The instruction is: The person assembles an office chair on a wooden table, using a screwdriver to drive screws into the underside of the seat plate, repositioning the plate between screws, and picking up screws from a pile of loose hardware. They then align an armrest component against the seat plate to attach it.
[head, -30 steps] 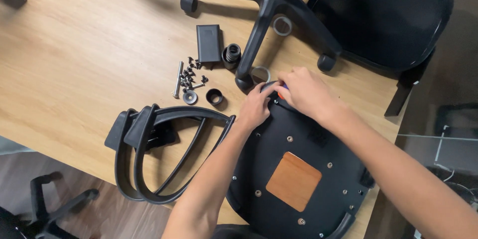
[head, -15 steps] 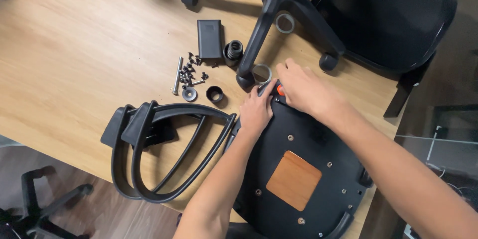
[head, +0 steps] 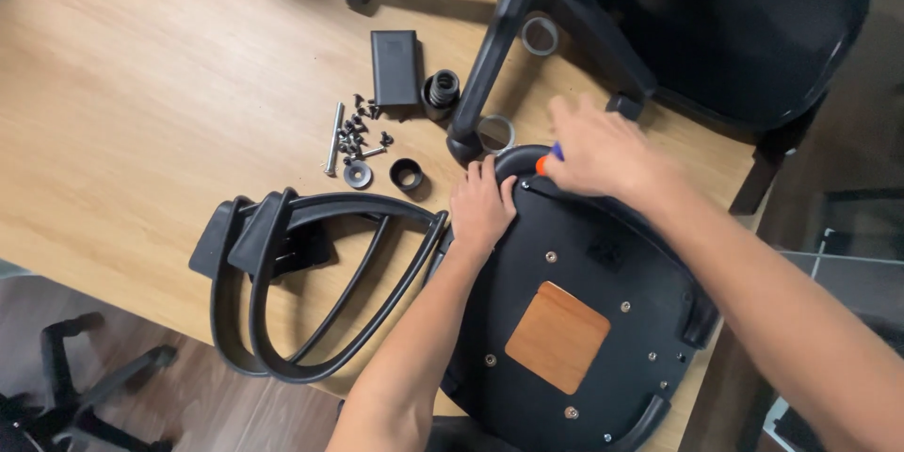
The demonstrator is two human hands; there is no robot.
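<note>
R hand [head: 603, 153] just lifted a bit off the seat [head: 603, 311], fist shut round an orange tool [head: 543, 165]; L hand [head: 480, 207] flat on seat edge, holding nothing

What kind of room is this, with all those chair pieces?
Probably an office or workroom. Chair parts lie on a wooden table: an upturned seat pan, a wheeled base, armrests and loose screws.
</note>
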